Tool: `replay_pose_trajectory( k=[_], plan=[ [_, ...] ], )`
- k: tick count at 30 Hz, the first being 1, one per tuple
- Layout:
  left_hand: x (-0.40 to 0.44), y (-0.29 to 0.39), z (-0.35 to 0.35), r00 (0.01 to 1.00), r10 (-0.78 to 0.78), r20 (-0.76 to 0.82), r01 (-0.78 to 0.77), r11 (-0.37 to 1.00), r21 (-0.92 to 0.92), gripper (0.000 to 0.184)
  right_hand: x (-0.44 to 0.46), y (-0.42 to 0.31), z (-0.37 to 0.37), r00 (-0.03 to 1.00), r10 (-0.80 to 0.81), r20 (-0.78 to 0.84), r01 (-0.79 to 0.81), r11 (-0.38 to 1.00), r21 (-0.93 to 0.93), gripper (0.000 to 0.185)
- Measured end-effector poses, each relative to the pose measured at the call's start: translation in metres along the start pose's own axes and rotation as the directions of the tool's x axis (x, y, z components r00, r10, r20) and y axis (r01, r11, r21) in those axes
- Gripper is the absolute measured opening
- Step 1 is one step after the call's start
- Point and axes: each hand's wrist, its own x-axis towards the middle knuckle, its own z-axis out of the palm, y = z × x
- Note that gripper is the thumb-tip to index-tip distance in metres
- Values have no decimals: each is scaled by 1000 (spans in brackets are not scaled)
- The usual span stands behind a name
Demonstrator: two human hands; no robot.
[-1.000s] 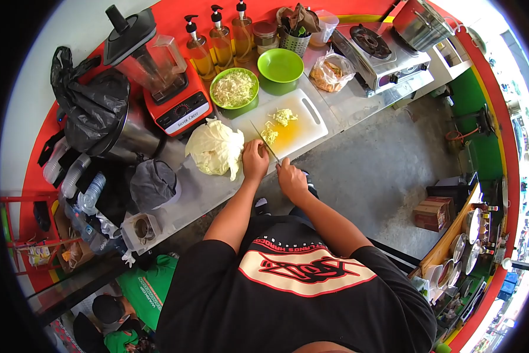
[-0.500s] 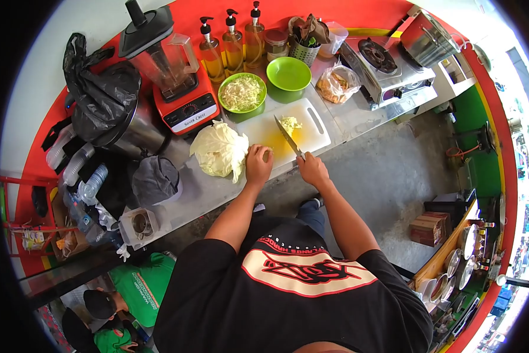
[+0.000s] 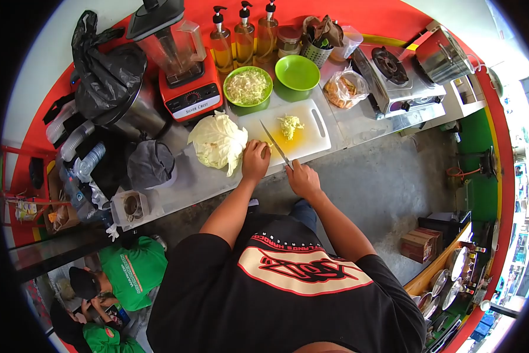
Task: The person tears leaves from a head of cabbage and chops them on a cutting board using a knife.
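Note:
My right hand is closed around the handle of a kitchen knife, its blade slanting up and left over the white cutting board. At the board's left edge my left hand is curled, fingertips on a small pale cabbage piece that they mostly hide. The blade lies just right of those fingers. A little heap of shredded cabbage rests on the board right of the knife. Touching or nearly touching my left hand is a big partly cut cabbage.
Behind the board stand a green bowl of shredded cabbage and another green bowl. A red blender, pump bottles, a bagged food item and a gas stove line the counter. Two people in green shirts are at lower left.
The knife has moved left, away from the shredded heap and close to my left hand. The heap stays on the board, looking more spread. The camera view has shifted slightly.

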Motion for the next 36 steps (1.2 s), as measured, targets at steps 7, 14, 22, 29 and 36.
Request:
replay_pose_trajectory(
  k=[7, 14, 22, 29, 36],
  plan=[
    [1, 1, 1, 1000, 4, -5, -5, 1000, -13, 9, -9, -13, 14, 1000, 6, -19, -7, 996, -86, 34],
    [0, -3, 1, 997, 62, -46, -64, 997, -50, 10, -3, -32, 25, 994, 105, 11, -104, 993, -53, 33],
    [2, -3, -1, 999, 43, -20, -44, 997, -65, 5, 7, -43, 12, 992, 117, 38, -117, 993, -22, 34],
    [2, -4, 1, 998, 35, -44, -37, 998, -55, 7, 9, -43, 30, 987, 159, 8, -158, 987, -40, 36],
    [2, -5, -2, 999, 38, -9, -38, 996, -79, 6, 11, -48, 16, 989, 146, 38, -145, 989, -21, 38]
  ],
)
